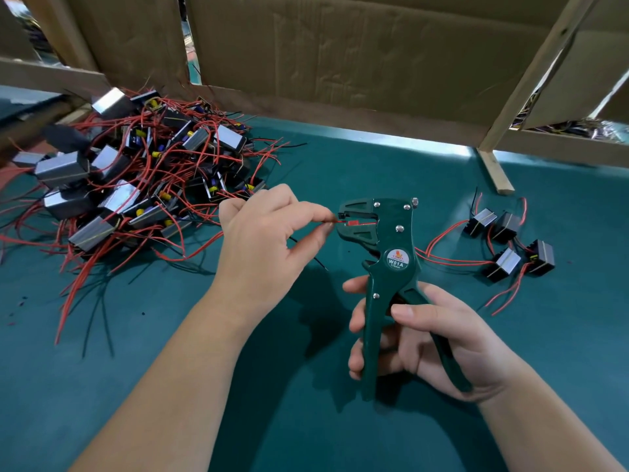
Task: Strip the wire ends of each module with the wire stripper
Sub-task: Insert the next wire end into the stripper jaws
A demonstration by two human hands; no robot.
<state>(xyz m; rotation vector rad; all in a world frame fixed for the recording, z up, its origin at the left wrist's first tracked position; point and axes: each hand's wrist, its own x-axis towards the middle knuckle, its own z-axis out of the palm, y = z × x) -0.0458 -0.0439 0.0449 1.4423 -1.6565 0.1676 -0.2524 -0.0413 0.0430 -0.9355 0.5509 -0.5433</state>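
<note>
My right hand [429,338] grips the handles of a green wire stripper [388,260], held upright with its jaws pointing left. My left hand [262,233] pinches a red wire end [335,220] between thumb and forefinger, and the tip sits in the stripper's jaws [357,221]. A thin black wire [309,255] hangs below my left hand. The module these wires belong to is hidden behind my left hand. A large pile of modules [129,175] with red and black wires lies at the left.
A small group of several modules [507,243] with red wires lies on the green mat [306,420] at the right. Cardboard walls [340,49] and wooden slats [495,172] close off the back. Small wire scraps [20,301] dot the mat at far left.
</note>
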